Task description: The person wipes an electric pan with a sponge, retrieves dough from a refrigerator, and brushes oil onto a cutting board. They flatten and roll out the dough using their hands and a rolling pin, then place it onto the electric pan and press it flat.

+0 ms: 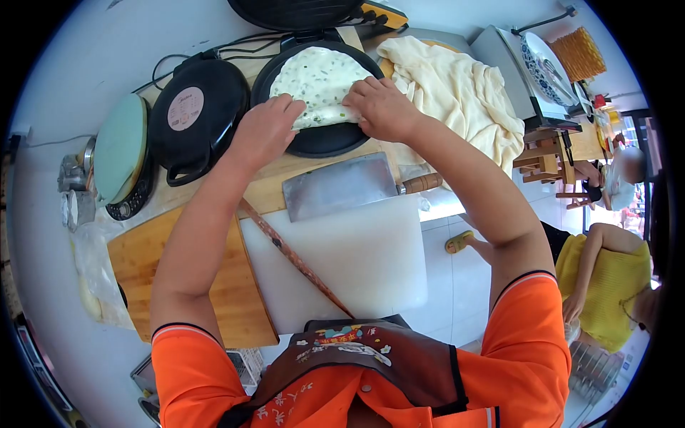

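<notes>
A round white dough sheet with green flecks (321,78) lies in an open black electric pan (328,143), its near edge folded or raised. My left hand (267,128) holds the near left edge, fingers closed on the dough. My right hand (382,107) pinches the near right edge. Bare pan surface shows below the dough. Just in front of the pan, a cleaver (339,187) with a wooden handle rests at the far edge of a white cutting board (342,250).
A closed black pan (200,118) and a mint-green appliance (120,150) stand left. Cream cloth (464,93) lies right of the pan. A thin rolling pin (292,257) crosses the white board beside a wooden board (193,278). A person in yellow (603,285) is at right.
</notes>
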